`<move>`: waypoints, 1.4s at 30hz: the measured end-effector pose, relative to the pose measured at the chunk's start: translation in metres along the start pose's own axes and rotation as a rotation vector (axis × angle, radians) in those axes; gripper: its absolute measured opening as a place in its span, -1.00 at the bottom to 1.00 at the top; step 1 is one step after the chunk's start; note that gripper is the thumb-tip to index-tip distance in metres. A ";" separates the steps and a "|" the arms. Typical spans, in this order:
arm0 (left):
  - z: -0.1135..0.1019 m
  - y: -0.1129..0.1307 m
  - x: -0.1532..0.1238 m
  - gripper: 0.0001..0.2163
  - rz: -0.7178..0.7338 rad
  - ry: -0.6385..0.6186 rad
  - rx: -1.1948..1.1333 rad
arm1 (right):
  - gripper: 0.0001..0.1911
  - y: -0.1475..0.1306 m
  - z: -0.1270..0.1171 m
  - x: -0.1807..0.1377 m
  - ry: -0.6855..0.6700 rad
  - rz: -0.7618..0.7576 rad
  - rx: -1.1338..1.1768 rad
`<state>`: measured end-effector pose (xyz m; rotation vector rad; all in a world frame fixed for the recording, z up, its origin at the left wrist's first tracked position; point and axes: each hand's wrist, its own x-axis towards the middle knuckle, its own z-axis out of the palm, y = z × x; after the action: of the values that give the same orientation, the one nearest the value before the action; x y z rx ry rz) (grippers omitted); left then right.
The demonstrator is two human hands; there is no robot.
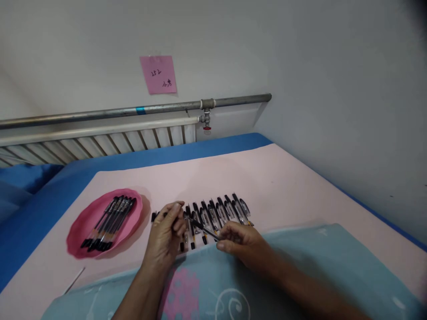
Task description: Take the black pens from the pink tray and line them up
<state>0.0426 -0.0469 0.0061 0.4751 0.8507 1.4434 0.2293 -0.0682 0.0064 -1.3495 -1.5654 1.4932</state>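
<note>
"What does the head view show of the hands?"

"The left hand [166, 227] is raised over the left part of the row, its thumb and forefinger close together and the other fingers curled. I can't tell what, if anything, it pinches."

"And the right hand [243, 240]?"

"Its thumb and fingers are closed on one end of a pen [206, 230]. The pen slants up and left, its black end just beside the left hand's curled fingers; whether they touch it is unclear."

"What lies under it?"

"A row of pens [220, 213], side by side with small clear and black pieces among them, on a pale pink sheet [287, 186]. The hands hide some of the row."

"Anything to the left?"

"A pink tray [74, 238] with a scalloped rim, holding a bundle of pens [111, 220] laid roughly parallel. Near it, a thin white stick [74, 280] lies by the light blue cloth [310, 249], which covers the near edge."

"And beyond?"

"A radiator [133, 140] under a metal pipe [100, 114], with a pink note [159, 75] on the wall above."
</note>
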 end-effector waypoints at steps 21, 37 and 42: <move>-0.004 0.015 0.000 -0.84 0.073 0.113 0.087 | -0.92 0.008 -0.015 -0.002 0.090 -0.281 -0.301; -0.003 0.009 -0.003 -0.84 0.019 0.125 0.159 | -0.78 0.033 -0.083 0.011 0.411 0.008 -0.674; -0.004 0.005 -0.003 -0.80 -0.056 0.140 0.184 | -0.75 0.036 -0.082 0.014 0.383 -0.012 -0.717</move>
<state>0.0362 -0.0504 0.0079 0.4880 1.1068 1.3654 0.3093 -0.0308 -0.0147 -1.8620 -1.9066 0.5962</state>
